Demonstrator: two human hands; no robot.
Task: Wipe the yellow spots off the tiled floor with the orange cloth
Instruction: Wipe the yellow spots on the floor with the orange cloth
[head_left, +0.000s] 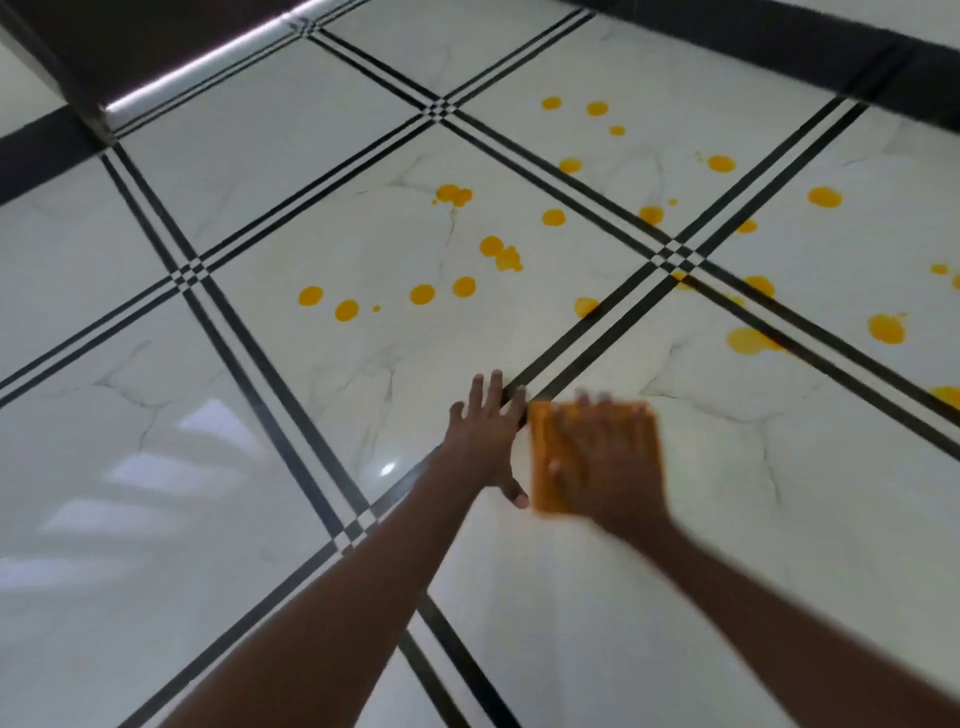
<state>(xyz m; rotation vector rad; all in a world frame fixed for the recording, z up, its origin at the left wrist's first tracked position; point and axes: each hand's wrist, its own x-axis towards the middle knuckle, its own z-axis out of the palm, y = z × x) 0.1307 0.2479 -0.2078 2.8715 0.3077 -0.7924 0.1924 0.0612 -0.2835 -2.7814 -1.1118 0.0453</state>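
Observation:
The orange cloth (545, 457) lies flat on the white tiled floor (260, 467), folded into a rectangle. My right hand (608, 462) presses flat on top of it, blurred by motion. Just left of the cloth, my left hand (485, 434) rests on the floor with its fingers spread and nothing in it. Several yellow spots (422, 294) dot the tiles beyond both hands, spreading from the middle tile to the far right (886, 328). The nearest spots (586, 305) lie well ahead of the cloth.
Black double grout lines (249, 332) cross the glossy marble-look tiles. A dark skirting runs along the far wall (779, 31), and a dark cabinet base with a metal edge (208, 62) stands at the top left.

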